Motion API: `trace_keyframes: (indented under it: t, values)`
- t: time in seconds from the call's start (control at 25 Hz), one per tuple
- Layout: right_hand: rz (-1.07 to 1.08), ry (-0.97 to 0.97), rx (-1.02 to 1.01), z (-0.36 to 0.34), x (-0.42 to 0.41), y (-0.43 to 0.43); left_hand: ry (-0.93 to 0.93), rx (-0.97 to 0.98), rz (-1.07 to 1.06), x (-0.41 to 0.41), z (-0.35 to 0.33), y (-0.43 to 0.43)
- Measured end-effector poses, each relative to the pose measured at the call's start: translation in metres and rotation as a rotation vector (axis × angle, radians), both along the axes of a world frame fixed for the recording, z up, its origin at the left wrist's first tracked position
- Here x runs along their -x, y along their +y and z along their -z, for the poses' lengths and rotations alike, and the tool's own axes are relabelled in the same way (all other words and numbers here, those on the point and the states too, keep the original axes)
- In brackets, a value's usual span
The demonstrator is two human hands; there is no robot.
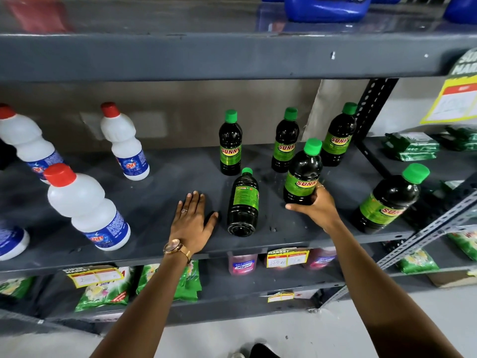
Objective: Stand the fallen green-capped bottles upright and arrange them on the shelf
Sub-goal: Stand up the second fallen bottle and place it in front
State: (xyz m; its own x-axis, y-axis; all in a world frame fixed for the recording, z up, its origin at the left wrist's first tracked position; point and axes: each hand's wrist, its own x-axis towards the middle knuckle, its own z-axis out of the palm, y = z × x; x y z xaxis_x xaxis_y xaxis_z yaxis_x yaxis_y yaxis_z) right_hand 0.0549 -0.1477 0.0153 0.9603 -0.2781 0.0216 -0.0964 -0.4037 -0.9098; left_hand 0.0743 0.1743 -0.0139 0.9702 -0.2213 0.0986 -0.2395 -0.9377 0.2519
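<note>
Head view: grey shelf (154, 202) carrying six green-capped bottles, four standing free (three along the back, one at the right front edge), one held upright (302, 174) in the right hand (316, 202), which is closed around its lower body, apparently to set it in line, and one fallen bottle (243, 202) lying cap-rearward just left of it. Left hand (191, 218) open, flat on the shelf just beside the fallen bottle, likely braced or ready to take it. White red-capped bottles (87, 205) partly cut off at left; price tags (287, 257) illegible.
</note>
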Motion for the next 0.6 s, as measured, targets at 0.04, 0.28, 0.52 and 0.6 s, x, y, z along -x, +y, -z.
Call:
trace_keyframes:
  t: [0.04,0.28,0.52,0.6]
  values:
    - [-0.013,0.002,0.011,0.0,0.001,-0.002,0.01,0.001,-0.001,0.0,0.0,0.0]
    - [-0.013,0.008,0.067,0.002,0.039,0.001,0.024,-0.004,0.0,0.0,0.0,0.0]
    - [0.009,0.006,0.189,0.015,0.078,0.0,0.015,0.01,0.001,0.0,0.001,0.001]
    - [-0.003,-0.014,0.186,0.017,0.08,-0.001,0.011,0.002,-0.001,-0.001,0.001,0.001]
